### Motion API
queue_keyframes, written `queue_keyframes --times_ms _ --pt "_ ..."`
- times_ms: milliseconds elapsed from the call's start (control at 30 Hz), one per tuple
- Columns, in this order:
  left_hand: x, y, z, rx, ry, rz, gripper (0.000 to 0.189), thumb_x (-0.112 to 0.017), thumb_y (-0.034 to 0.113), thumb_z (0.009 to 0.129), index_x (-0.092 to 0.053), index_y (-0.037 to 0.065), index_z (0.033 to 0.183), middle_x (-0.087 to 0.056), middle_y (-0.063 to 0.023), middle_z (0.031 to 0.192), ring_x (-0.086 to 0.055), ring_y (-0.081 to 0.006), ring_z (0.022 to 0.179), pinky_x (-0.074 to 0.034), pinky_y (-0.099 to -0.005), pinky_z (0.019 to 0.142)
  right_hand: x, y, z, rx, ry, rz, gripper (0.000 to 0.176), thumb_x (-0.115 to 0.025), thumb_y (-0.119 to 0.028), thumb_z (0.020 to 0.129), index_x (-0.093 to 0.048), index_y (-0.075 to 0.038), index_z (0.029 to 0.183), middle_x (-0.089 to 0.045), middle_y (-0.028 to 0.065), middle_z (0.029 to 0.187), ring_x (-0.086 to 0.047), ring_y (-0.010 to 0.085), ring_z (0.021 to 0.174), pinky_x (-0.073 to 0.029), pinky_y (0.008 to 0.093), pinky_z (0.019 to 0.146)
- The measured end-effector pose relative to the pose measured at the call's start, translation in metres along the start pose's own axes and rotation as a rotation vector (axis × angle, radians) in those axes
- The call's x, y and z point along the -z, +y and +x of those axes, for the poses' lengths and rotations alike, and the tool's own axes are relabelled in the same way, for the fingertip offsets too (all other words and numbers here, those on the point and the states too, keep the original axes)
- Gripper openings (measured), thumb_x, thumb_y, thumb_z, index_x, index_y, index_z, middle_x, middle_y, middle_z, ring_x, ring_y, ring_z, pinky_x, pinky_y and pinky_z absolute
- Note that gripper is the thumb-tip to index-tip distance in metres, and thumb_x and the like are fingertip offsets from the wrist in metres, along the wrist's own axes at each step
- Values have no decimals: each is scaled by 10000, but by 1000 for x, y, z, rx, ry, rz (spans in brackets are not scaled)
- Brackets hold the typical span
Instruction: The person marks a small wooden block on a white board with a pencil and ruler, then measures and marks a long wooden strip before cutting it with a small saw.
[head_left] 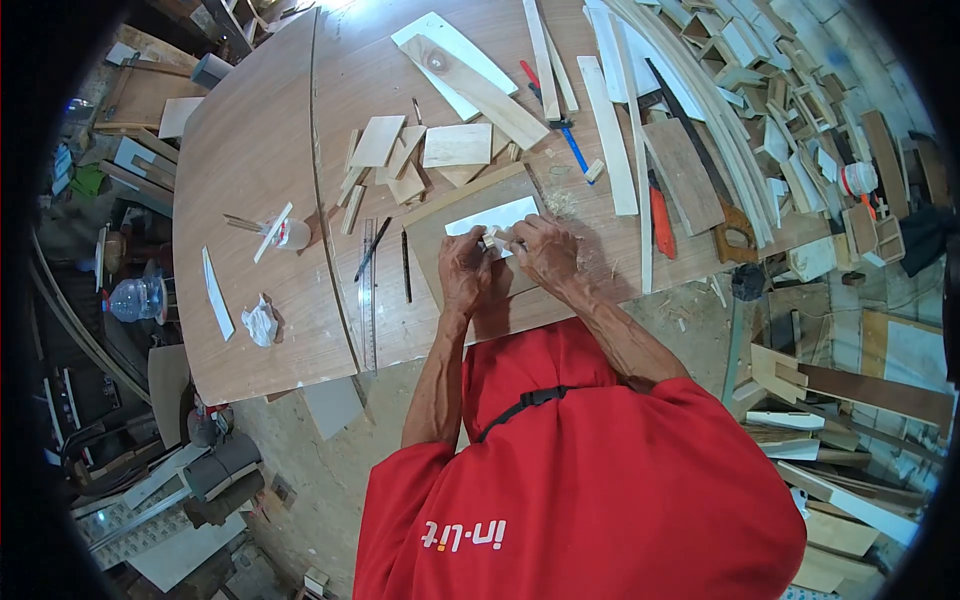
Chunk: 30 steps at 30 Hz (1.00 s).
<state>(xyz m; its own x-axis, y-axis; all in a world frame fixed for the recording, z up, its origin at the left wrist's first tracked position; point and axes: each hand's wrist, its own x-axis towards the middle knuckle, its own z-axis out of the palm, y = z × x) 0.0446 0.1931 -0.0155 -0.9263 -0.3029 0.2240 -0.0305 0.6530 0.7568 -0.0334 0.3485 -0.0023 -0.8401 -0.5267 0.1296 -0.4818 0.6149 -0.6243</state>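
Note:
My left hand [465, 268] is closed around a small pale wood block [490, 239], with its fingertips partly covering it. From the other side my right hand [545, 250] has its fingers bent and pressed to the same block; the exact contact is too small to make out. Under both hands lies a white rectangular sheet or panel [512, 211], which rests on a brown board [424, 226] near the table's front edge. Pale wood shavings [562, 204] are scattered just beyond my right hand.
Cut wood pieces [458, 146] lie behind the board. A steel ruler [367, 300], a dark pencil-like stick [407, 266] and a white cup [292, 234] are to the left. Long strips, a handsaw [738, 235] and a blue-handled tool [576, 150] lie to the right on the table [250, 160].

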Motion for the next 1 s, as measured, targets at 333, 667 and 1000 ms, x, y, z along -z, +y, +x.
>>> queue_keyframes --times_ms 333,667,1000 --pt "-2 -3 2 -63 26 -76 334 -739 96 743 -680 60 1070 -691 -94 946 -563 -298 886 -437 -386 837 -2 13 3 317 64 160 156 -692 -132 783 -668 -81 928 -645 91 968 -612 270 944 -505 390 803" --pt "6 5 6 -27 -84 6 328 -722 85 756 -678 62 1081 -700 -92 973 -562 -290 924 -421 -384 891 -3 8 5 134 36 472 304 -690 -86 782 -627 -81 1079 -681 75 916 -635 278 881 -516 381 795" --pt "-8 -15 -4 32 -38 -54 809 -750 75 745 -315 9 1424 -700 -124 1021 -576 -328 1034 -424 -443 927 3 8 7 133 -59 318 414 -706 -93 753 -620 -78 1157 -690 86 952 -634 282 907 -508 399 841"
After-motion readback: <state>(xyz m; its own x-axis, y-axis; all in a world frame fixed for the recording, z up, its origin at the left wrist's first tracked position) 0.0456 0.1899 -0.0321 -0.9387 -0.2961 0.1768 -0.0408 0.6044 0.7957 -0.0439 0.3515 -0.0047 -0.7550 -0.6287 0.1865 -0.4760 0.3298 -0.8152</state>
